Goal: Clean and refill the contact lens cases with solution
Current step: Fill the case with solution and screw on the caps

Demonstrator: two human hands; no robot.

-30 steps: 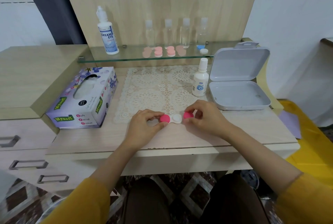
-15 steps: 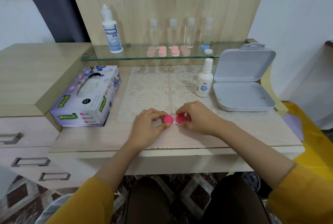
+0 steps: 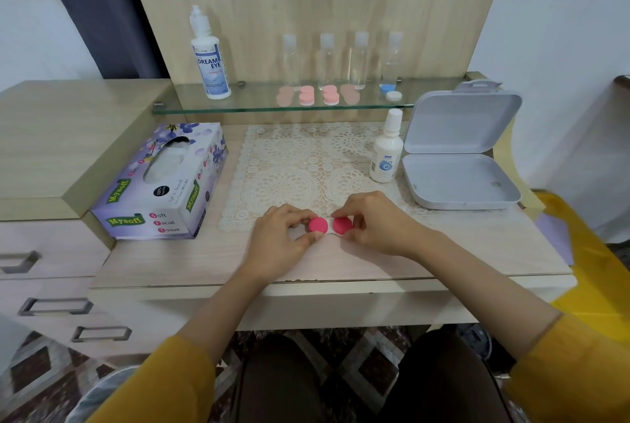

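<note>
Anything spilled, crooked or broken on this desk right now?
Nothing stands out. No spill shows on the desk; the left hand and right hand grip the lens case by its pink caps. The tissue box sits angled, nothing more.

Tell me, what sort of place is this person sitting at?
Probably a home dressing table: a glass shelf holding a lens solution bottle, a tissue box and lace mat on the wooden top, and drawers alongside.
</note>
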